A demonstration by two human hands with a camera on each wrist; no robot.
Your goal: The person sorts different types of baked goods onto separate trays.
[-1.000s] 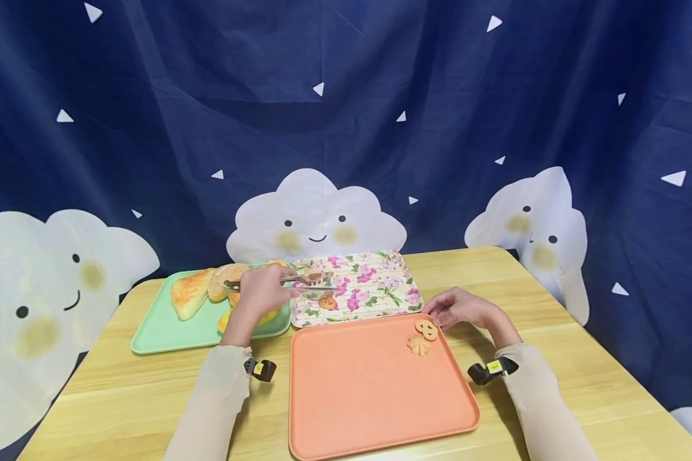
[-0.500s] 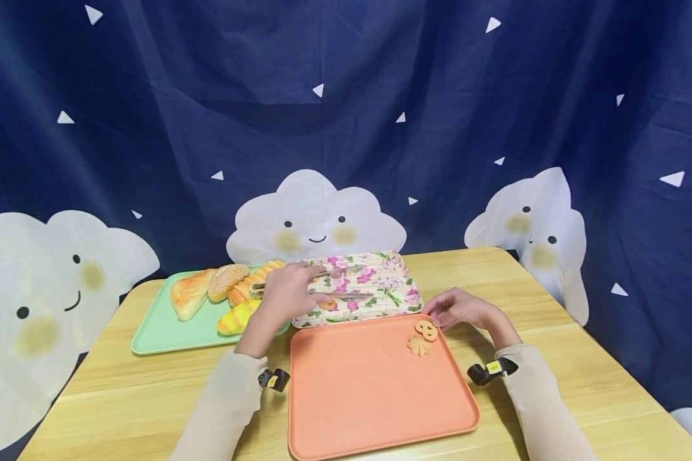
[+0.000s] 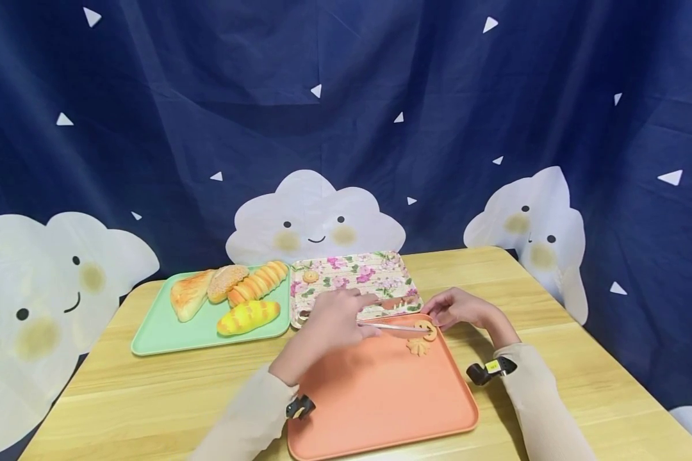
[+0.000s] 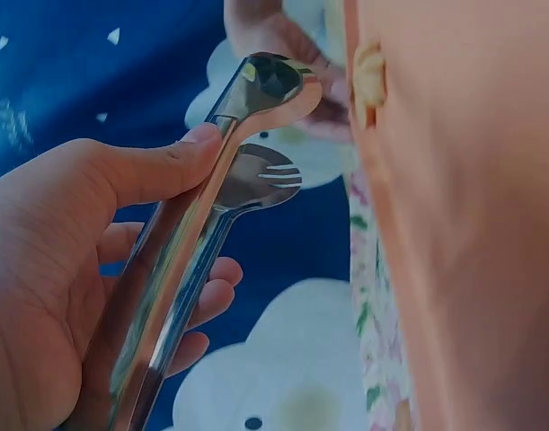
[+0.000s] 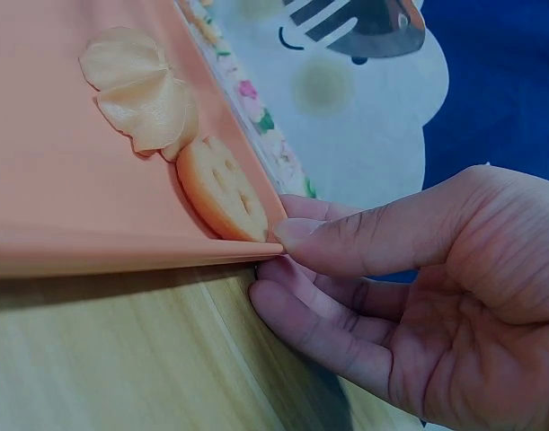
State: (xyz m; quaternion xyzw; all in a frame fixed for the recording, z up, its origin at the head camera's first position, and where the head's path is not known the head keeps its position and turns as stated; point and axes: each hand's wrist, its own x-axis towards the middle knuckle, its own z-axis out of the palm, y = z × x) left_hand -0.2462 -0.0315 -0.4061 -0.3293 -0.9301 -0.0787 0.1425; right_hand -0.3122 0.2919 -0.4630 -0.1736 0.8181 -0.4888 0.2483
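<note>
My left hand [image 3: 337,320] grips a pair of metal tongs [image 4: 180,251], thumb on one arm and fingers behind the other. The tong ends stand apart, with nothing visible between them. They hover over the far right part of the orange tray [image 3: 375,397]. My right hand [image 3: 458,307] pinches that tray's far right corner, thumb on the rim and fingers beneath. Just inside this corner lie a pretzel-shaped cookie [image 5: 222,187] and a pale flower-shaped cookie [image 5: 139,90]. A round cookie [image 3: 310,276] is on the floral tray [image 3: 389,269]; my left hand hides part of that tray.
On the left, a green tray [image 3: 167,333] holds a triangular bread [image 3: 190,293], a seeded bun [image 3: 227,282], a ridged loaf [image 3: 259,282] and a yellow bread [image 3: 248,317]. All trays stand on the wooden table [image 3: 109,390], backed by a dark blue curtain [image 3: 346,128].
My left hand has carried the spread tongs rightward and nearer, from the floral tray to above the orange tray's far corner. My right hand stays at that corner.
</note>
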